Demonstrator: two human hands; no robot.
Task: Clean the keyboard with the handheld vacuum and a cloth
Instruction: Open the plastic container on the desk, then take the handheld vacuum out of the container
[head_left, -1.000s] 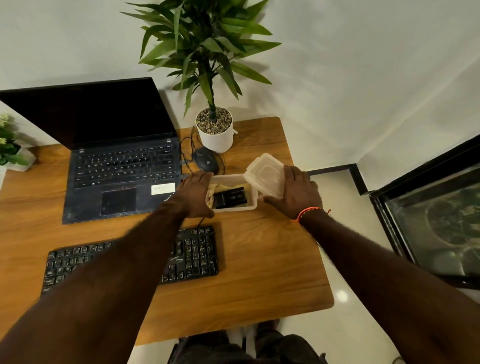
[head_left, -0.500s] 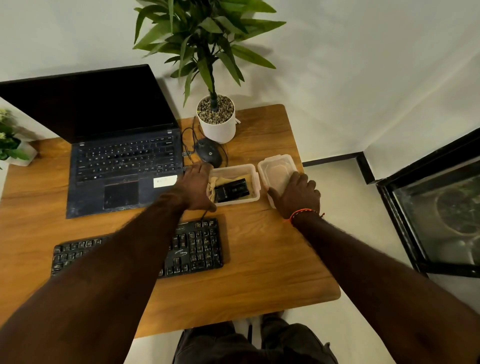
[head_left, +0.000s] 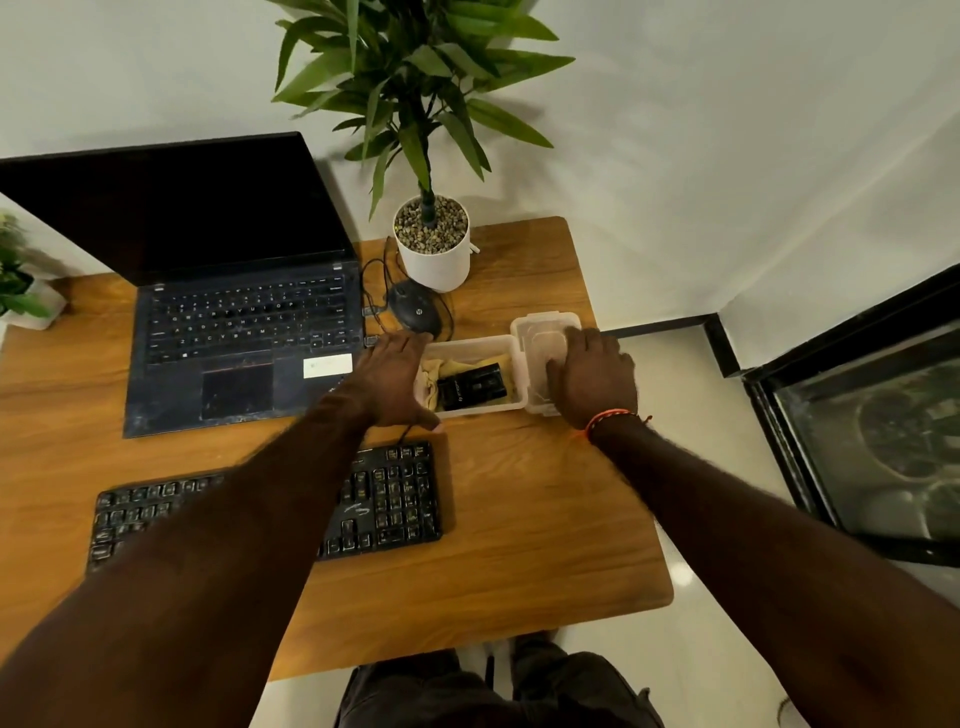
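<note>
A black keyboard (head_left: 395, 499) lies on the wooden desk (head_left: 519, 519), partly hidden under my left forearm. Behind it stands an open clear plastic box (head_left: 475, 413) holding a black handheld vacuum (head_left: 470, 387) on a yellow cloth (head_left: 431, 379). My left hand (head_left: 395, 379) grips the box's left wall. The box's clear lid (head_left: 540, 332) lies flat on the desk just right of the box, and my right hand (head_left: 592, 374) rests on it with fingers spread.
An open black laptop (head_left: 234, 332) stands at the back left. A black mouse (head_left: 415, 312) with its cable and a white potted plant (head_left: 434, 249) sit behind the box. A small plant (head_left: 21, 291) is at the far left. The desk's right edge is near the lid.
My right hand carried the lid from above the box down to the desk on the box's right and now lies on top of it. My left hand stayed on the box.
</note>
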